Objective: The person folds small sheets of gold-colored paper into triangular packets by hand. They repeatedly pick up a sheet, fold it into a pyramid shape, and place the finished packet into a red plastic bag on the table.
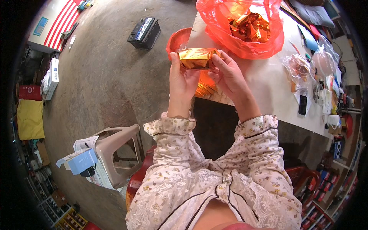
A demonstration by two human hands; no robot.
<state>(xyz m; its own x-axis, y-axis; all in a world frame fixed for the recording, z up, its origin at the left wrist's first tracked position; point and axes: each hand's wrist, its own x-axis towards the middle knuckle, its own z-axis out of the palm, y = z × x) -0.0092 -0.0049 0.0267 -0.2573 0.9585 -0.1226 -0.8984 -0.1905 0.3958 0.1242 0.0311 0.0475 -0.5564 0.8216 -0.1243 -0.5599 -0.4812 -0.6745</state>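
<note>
Between my two hands is a small box-like piece of shiny gold foil (198,56), held level over the table's near left corner. My left hand (184,72) grips its left end, thumb up along the side. The fingers and thumb of my right hand (225,67) pinch its right end. Just below the piece, a stack of gold foil sheets (205,87) lies at the table edge, partly hidden by my hands. Beyond my right hand, a red plastic bag (244,51) stands open on the table, with folded gold foil pieces (253,27) inside.
A red basin (179,40) sits beside the pale tabletop (267,77). Plastic bags (299,67) and a dark phone (302,105) lie on the right. On the concrete floor are a car battery (144,33) and, at left, a beige plastic stool (119,152) bearing a blue box (82,161).
</note>
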